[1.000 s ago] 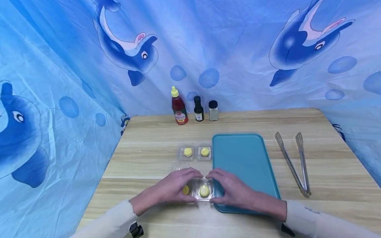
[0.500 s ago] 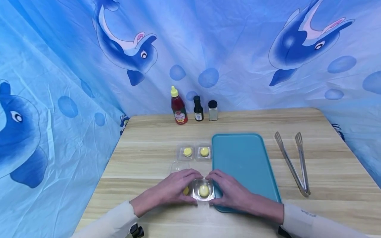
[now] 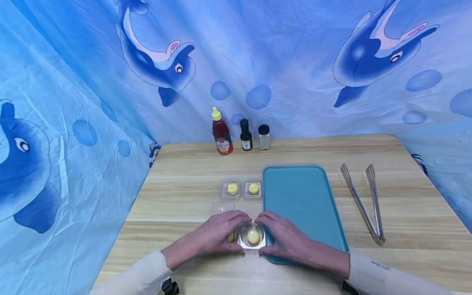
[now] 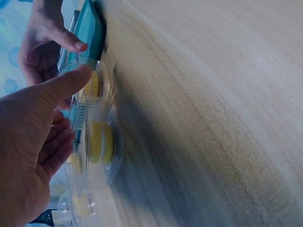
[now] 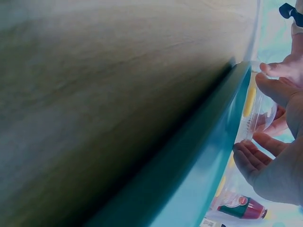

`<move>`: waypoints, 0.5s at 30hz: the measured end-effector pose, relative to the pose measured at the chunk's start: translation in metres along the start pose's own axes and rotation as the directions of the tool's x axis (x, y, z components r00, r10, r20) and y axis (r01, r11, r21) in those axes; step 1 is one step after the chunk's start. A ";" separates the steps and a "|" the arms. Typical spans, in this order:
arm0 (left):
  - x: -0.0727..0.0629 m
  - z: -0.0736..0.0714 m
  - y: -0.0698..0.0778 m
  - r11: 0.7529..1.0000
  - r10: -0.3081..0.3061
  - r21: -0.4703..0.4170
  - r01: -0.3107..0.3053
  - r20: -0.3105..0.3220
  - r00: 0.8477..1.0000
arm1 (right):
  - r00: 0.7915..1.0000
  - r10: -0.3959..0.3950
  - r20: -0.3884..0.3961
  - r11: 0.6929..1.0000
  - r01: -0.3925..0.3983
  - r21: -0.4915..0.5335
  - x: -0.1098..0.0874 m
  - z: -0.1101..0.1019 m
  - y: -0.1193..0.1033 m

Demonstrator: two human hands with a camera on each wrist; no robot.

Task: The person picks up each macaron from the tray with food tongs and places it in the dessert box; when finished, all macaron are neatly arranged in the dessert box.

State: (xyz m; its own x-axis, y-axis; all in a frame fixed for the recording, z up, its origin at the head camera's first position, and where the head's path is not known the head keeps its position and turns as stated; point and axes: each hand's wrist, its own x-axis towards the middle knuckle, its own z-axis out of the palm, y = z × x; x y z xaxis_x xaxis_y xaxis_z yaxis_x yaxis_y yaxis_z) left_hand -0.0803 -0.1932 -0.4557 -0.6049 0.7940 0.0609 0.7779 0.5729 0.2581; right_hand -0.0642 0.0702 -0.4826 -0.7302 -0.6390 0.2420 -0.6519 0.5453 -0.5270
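Note:
A small clear plastic box [image 3: 252, 247] holding a yellow macaron [image 3: 253, 237] sits on the table in front of the person, beside a teal tray [image 3: 302, 205]. My left hand [image 3: 218, 231] grips its left side, thumb at the near corner and fingers at the far one. From the other side my right hand [image 3: 284, 234] grips it the same way, over the tray's left edge. A second macaron [image 3: 230, 237] in a clear box shows partly under my left hand. The left wrist view shows that macaron [image 4: 101, 143] side-on, with a pale filling band.
Two more clear boxes, one at left [image 3: 223, 192] and one at right [image 3: 248, 195], hold yellow macarons farther back. A clear plastic piece [image 3: 222, 206] lies before them. Behind stand a red sauce bottle [image 3: 222, 137], a dark bottle [image 3: 246, 137] and a black-capped jar [image 3: 264, 138]. Metal tongs [image 3: 365, 209] lie right.
Both hands stay at the same box. Its clear top now shows a rounded outline and brighter reflections round the macaron. The right forearm has shifted slightly left.

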 end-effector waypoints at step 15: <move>-0.004 0.000 0.002 1.000 -0.015 0.015 0.015 -0.003 1.000 | 1.000 -0.017 0.005 0.999 0.017 -0.034 0.002 -0.002 -0.003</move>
State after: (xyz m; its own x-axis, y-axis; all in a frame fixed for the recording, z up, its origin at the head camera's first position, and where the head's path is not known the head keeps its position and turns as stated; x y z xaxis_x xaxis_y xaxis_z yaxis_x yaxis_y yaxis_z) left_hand -0.0767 -0.1953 -0.4550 -0.6167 0.7849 0.0603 0.7715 0.5873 0.2448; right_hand -0.0645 0.0685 -0.4788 -0.7181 -0.6507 0.2467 -0.6707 0.5525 -0.4950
